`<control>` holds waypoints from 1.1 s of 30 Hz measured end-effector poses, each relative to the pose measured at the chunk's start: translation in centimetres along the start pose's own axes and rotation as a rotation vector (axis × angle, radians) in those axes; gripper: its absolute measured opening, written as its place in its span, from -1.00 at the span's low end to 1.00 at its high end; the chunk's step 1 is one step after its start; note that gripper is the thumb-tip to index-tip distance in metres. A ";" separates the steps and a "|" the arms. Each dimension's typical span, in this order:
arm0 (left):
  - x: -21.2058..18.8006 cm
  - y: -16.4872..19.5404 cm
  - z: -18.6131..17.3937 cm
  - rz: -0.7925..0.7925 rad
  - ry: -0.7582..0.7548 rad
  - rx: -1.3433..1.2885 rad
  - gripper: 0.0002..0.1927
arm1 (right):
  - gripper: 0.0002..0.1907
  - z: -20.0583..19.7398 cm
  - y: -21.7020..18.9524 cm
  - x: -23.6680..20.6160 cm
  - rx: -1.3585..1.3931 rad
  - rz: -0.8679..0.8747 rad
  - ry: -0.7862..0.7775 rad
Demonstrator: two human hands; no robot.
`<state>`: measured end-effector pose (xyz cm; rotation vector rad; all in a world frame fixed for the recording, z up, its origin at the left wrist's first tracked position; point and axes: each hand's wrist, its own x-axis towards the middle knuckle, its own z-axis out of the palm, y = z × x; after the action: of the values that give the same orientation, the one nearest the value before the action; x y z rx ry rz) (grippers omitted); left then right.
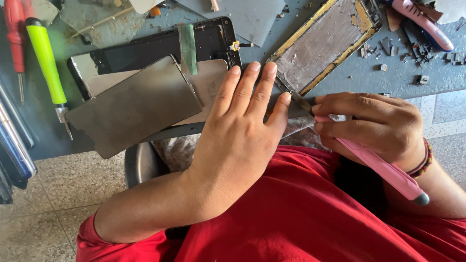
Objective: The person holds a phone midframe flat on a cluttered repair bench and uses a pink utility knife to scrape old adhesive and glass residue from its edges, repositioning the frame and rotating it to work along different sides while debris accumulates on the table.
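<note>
Low in the frame, above a red shirt (291,213), the right hand (374,123) is closed around a pink-handled craft knife (374,162), its handle slanting toward the lower right and its short metal blade (302,102) pointing at the bottom corner of a phone frame (325,41). The left hand (242,131) lies open and flat, fingers spread, at the near edge of the dark surface (340,77). That frame is grey inside with a worn yellow rim, tilted toward the upper right. Left of centre a grey metal plate (131,106) overlaps a black phone screen (160,48). A green-handled screwdriver (46,63) lies at far left; small loose parts (417,53) are scattered upper right.
</note>
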<state>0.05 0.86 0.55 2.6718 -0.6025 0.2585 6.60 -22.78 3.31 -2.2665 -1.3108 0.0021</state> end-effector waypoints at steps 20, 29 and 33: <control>-0.1 0.1 0.1 0.000 -0.004 0.005 -0.67 | -0.85 -0.4 0.6 -0.1 0.065 -0.042 -0.026; 0.1 0.0 0.1 0.000 0.000 0.014 -0.65 | -0.85 0.0 0.0 0.2 0.010 -0.016 0.001; 0.0 0.0 0.2 -0.004 0.003 -0.003 -0.66 | -0.86 -0.1 0.0 0.3 0.017 -0.024 0.004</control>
<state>0.10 0.79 0.39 2.6691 -0.5957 0.2602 6.78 -22.60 3.44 -2.2351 -1.3314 0.0003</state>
